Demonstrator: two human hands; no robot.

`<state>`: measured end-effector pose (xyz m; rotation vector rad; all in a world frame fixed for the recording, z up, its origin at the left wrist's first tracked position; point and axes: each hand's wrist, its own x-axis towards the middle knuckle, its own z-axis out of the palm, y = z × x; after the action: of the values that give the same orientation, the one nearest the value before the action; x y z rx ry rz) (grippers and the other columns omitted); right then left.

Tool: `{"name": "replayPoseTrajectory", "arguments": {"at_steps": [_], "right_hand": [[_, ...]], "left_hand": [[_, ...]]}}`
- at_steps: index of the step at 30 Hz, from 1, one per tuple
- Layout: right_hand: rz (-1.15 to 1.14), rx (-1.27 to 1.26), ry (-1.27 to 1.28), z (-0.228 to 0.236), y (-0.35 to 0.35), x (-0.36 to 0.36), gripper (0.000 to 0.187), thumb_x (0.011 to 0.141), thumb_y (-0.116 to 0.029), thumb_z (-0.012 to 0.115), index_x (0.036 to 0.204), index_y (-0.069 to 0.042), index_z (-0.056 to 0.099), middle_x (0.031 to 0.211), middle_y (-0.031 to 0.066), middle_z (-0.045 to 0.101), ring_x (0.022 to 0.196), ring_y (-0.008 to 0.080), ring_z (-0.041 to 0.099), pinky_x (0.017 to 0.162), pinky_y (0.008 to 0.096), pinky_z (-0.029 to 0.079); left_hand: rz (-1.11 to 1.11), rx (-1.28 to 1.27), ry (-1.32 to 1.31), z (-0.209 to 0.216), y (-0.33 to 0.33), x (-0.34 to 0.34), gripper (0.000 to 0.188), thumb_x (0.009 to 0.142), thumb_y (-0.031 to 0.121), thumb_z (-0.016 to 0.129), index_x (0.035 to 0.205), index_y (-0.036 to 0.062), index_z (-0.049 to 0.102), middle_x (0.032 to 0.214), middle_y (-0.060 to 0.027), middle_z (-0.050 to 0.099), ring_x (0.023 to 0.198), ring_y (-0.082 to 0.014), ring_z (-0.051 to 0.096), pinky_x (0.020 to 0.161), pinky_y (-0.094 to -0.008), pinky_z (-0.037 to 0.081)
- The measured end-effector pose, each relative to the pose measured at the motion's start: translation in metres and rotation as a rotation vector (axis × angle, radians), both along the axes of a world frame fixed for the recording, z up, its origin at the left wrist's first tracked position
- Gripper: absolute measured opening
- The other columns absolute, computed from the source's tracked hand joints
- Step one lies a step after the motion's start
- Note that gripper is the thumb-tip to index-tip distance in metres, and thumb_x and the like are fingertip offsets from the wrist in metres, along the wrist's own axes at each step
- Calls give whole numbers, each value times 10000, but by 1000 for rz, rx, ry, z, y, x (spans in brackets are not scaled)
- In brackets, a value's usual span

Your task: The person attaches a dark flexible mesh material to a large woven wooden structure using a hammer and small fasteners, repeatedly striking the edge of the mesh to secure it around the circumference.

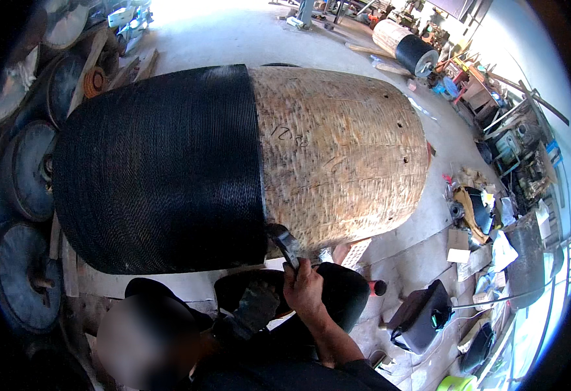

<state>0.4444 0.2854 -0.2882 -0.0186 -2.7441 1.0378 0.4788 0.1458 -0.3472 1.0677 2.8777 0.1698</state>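
Note:
A large drum (344, 156) lies on its side across the middle of the view. Its right part has a tan, pitted surface with dark handwritten marks and a few small holes. A black, finely ridged covering (161, 169) wraps its left part. My right hand (304, 287) is closed around the lower end of a dark curved piece (283, 242) with a greyish sheen. That piece's upper end meets the drum's underside near the border between black and tan; whether it is a tool or a strip I cannot make out. My left hand does not show.
Dark round discs (31, 169) stand along the left. A smaller half-black roller (406, 47) lies far right. Below the drum's right end are a red cylinder (377, 287) and a black bag (421, 316). Scraps and cardboard (458, 246) clutter the right. A blurred rounded shape (145, 335) fills the lower left.

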Motion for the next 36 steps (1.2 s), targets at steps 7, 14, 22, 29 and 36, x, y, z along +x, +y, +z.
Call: {"name": "replayPoseTrajectory", "arguments": {"at_steps": [7,14,22,29,36], "right_hand": [[102,-286,300,3,9,22,70,885,-58,537,908,6,522,675,196,563,574,337,596,516,411,458],[2,-149,9,1,1,13,170,871,-69,557,1006,20,505,694,208,585,645,438,609,538,408,480],[9,-16,-50,1,-1,-1,126,873,-63,584,951,12,520,701,203,570,628,398,605,538,395,465],[107,-381,279,-1,7,11,258,849,-195,629,979,19,566,768,202,623,649,376,639,577,414,506],[-12,-271,122,13,3,17,175,887,-114,587,1012,3,552,749,208,614,663,379,646,560,393,495]], "left_hand": [[184,198,-86,-18,-12,12,268,916,265,526,1000,55,669,997,-155,620,940,-349,587,785,-513,482],[145,79,-45,-6,-28,19,261,884,227,544,1034,52,665,1026,-150,634,981,-331,587,842,-502,458],[-1,73,-16,9,-30,9,248,895,241,543,1011,60,666,1018,-161,625,956,-334,591,833,-503,466],[80,206,-50,-12,-30,14,288,899,281,557,1098,83,623,1034,-146,585,931,-359,584,775,-535,485],[401,572,-144,9,-25,-8,220,848,228,593,952,39,638,895,-177,623,818,-355,587,752,-461,481]]}}
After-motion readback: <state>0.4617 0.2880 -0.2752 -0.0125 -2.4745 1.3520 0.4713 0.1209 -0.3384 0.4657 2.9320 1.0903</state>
